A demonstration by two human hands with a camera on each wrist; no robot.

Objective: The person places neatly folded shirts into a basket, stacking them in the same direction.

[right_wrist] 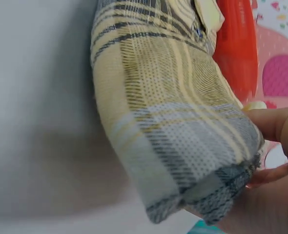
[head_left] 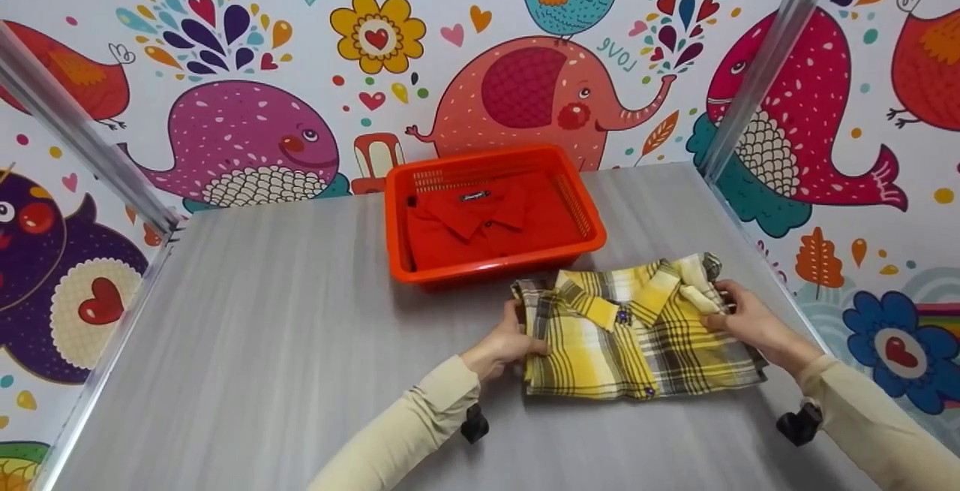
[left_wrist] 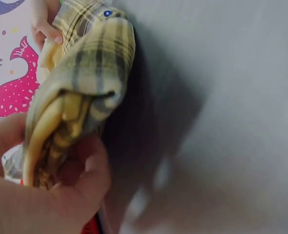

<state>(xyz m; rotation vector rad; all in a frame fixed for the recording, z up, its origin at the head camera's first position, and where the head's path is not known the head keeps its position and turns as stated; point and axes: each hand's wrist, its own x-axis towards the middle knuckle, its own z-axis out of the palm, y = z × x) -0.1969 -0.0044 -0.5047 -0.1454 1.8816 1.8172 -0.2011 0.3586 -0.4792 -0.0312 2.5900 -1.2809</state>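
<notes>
Between my two hands is a folded yellow plaid shirt (head_left: 600,348), collar toward the basket, with a dark button at the neck. My left hand (head_left: 504,344) pinches its left edge, thumb on top and fingers beneath; in the left wrist view the folded layers of the shirt (left_wrist: 92,63) show between thumb and fingers. At the opposite edge my right hand (head_left: 754,326) grips the cloth, thumb over the top. The right wrist view shows the shirt's side (right_wrist: 168,112) bulging, with the right hand (right_wrist: 276,185) at its end.
Behind the shirt stands an orange plastic basket (head_left: 491,269) holding a folded red shirt (head_left: 450,239). Both are on a grey table (head_left: 285,341). Walls (head_left: 285,40) printed with cartoon animals enclose the table at the back and sides, with metal posts (head_left: 772,63) at the corners.
</notes>
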